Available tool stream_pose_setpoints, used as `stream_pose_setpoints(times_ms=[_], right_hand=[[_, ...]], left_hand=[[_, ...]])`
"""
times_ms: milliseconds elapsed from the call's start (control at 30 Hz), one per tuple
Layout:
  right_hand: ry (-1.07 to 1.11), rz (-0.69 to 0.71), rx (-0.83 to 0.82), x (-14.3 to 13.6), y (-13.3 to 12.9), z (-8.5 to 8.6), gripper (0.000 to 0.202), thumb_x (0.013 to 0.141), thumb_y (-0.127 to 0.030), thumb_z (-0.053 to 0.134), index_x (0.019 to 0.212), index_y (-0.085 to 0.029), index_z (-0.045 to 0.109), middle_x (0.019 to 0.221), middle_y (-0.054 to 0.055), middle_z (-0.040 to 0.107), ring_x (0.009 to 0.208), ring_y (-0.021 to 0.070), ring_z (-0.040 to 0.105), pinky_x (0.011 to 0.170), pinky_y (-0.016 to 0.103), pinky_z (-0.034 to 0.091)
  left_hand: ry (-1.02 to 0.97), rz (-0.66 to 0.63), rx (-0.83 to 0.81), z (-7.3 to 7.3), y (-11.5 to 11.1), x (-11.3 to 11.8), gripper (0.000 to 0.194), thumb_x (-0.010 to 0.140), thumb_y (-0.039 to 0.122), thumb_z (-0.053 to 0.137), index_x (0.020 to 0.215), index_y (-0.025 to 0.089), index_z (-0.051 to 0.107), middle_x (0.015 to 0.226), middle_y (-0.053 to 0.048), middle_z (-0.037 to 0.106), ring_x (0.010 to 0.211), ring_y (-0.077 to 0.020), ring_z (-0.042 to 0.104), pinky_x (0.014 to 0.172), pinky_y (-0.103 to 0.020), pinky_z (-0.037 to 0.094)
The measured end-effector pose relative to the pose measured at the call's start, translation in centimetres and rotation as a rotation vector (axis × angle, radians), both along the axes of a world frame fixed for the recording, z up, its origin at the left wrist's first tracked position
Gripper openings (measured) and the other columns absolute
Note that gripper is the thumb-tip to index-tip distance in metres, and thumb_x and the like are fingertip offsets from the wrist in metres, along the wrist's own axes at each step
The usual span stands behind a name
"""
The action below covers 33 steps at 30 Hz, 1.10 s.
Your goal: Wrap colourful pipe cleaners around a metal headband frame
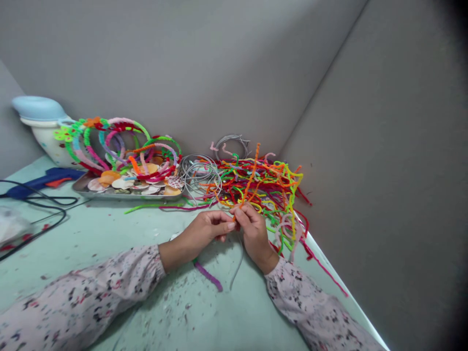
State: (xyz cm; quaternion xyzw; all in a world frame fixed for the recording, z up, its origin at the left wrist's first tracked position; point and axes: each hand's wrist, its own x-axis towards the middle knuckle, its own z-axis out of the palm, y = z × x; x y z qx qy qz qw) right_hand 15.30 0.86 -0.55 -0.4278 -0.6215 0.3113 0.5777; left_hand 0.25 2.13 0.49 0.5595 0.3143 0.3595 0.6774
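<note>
An orange pipe cleaner [251,176] rises from between my fingertips, its upper end pointing up and away. My left hand [206,230] pinches its lower end between thumb and forefinger. Close against it, my right hand [254,233] grips the same orange stem with thumb and fingers. A thin grey wire [238,268] hangs below my hands toward the tabletop; where its upper part goes is hidden by my fingers. Under my left wrist a purple pipe cleaner [209,276] sticks out, partly covered.
Behind my hands lies a heap of colourful pipe cleaners [278,180], beside grey wire coils [201,178]. A metal tray [127,196] holds shells [124,183] and fuzzy rings [98,151]. At left are a blue glue gun [40,182], its black cord [54,219] and a white container [54,141].
</note>
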Motion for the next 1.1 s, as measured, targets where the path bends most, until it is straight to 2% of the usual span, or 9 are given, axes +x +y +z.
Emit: stream_pose_setpoints(times_ms=[200,400,533,633,733,933,1100], right_hand=[[0.028,0.023,-0.006,-0.03,-0.02,0.07,0.022,0.089,-0.029,0.050,0.076,-0.020,0.064,0.075,0.000,0.055,0.074,0.0145,0.053,0.072,0.027,0.040],[0.075,0.024,-0.011,-0.02,0.22,-0.11,0.025,0.088,-0.031,0.051,0.069,-0.020,0.063,0.078,0.001,0.059,0.078,0.0156,0.054,0.076,0.028,0.041],[0.084,-0.001,-0.050,0.17,0.50,-0.30,0.025,0.088,-0.033,0.052,0.069,-0.020,0.062,0.069,-0.001,0.055,0.072,0.0148,0.053,0.071,0.028,0.041],[0.069,-0.001,-0.056,0.17,0.51,-0.29,0.024,0.088,-0.035,0.052,0.074,-0.020,0.064,0.072,0.000,0.056,0.068,0.0141,0.051,0.067,0.027,0.041],[0.038,0.008,-0.021,0.11,0.39,-0.13,0.024,0.087,-0.034,0.052,0.072,-0.020,0.064,0.074,0.001,0.057,0.072,0.0149,0.052,0.071,0.028,0.042],[0.061,0.002,-0.040,0.12,0.35,-0.17,0.021,0.087,-0.033,0.053,0.077,-0.020,0.066,0.071,0.000,0.053,0.066,0.0136,0.049,0.063,0.027,0.040],[0.139,0.012,-0.080,0.05,0.54,-0.57,0.024,0.086,-0.035,0.054,0.073,-0.021,0.067,0.071,-0.001,0.054,0.060,0.0122,0.048,0.059,0.026,0.040]], left_hand=[[-0.060,-0.117,-0.148,-0.03,0.26,-0.20,0.024,0.071,0.034,0.071,0.073,0.012,0.062,0.067,0.002,0.051,0.054,-0.0053,0.041,0.053,-0.019,0.030],[-0.132,-0.159,-0.246,0.14,0.10,-0.13,0.023,0.071,0.032,0.073,0.078,0.012,0.065,0.070,0.001,0.052,0.054,-0.0046,0.043,0.052,-0.019,0.031],[-0.086,-0.051,-0.162,-0.23,0.01,0.16,0.024,0.072,0.033,0.071,0.082,0.012,0.066,0.070,0.001,0.054,0.057,-0.0067,0.046,0.055,-0.020,0.035],[-0.054,0.037,-0.048,-0.39,0.00,0.29,0.026,0.069,0.032,0.072,0.087,0.014,0.065,0.075,0.001,0.057,0.060,-0.0077,0.047,0.057,-0.021,0.038],[-0.017,0.086,0.028,-0.36,0.05,0.29,0.024,0.069,0.031,0.072,0.084,0.015,0.063,0.074,0.002,0.057,0.061,-0.0079,0.047,0.058,-0.021,0.038],[0.050,0.057,0.024,-0.14,0.04,0.24,0.023,0.072,0.035,0.068,0.077,0.014,0.063,0.068,0.002,0.057,0.053,-0.0068,0.045,0.053,-0.021,0.034],[0.055,0.017,0.020,-0.01,-0.07,0.24,0.026,0.072,0.039,0.068,0.074,0.014,0.063,0.063,0.002,0.055,0.052,-0.0074,0.044,0.052,-0.021,0.032]])
